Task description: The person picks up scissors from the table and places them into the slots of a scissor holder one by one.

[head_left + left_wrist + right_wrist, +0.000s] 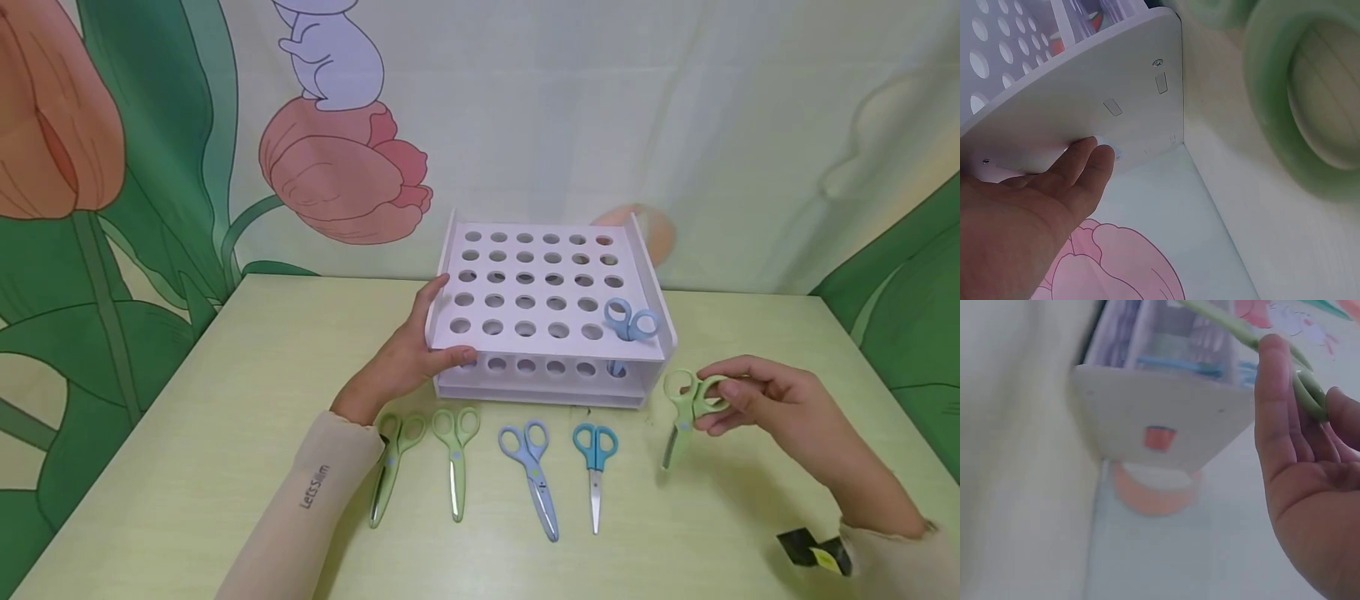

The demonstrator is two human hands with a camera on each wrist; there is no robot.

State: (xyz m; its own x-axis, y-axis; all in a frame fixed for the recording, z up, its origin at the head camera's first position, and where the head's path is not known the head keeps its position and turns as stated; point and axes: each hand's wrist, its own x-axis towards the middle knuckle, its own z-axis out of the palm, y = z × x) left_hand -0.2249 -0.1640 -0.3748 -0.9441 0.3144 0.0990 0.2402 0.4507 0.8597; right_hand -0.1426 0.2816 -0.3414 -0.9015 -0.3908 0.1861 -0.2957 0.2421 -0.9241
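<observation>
Six scissors: green pair (pixel 684 408) in the right hand (pixel 787 408), blue pair (pixel 628 325) in the rack (pixel 542 343), four others lying on the bench (pixel 187 450).
Green pair: tilted, loops uppermost, blades pointing down and leaning left; just off the rack's right front corner. Whether the tip touches bench, cannot tell.
Right grip: thumb and fingers pinched on one loop, the outer; other loop free.
Left grip: left hand (pixel 415 346) clamped at the rack's left front corner, thumb across front edge, fingers along outer side wall.
Handling: likely light, stiff, not fragile; loops probably smooth, slightly slippery. Held by one loop, may swing or part at the blades.
Best hold: both loops together, I judge, or the neck above the pivot.
Rack feel: probably light and rigid, could slide if nudged; side wall a sound place to steady it.
Blue pair: front row, right-end hole, loops above.
Bench row: left to right, leftmost green pair (pixel 392 454), second green pair (pixel 456 454), lilac pair (pixel 534 468), teal pair (pixel 595 457); loops toward rack.
</observation>
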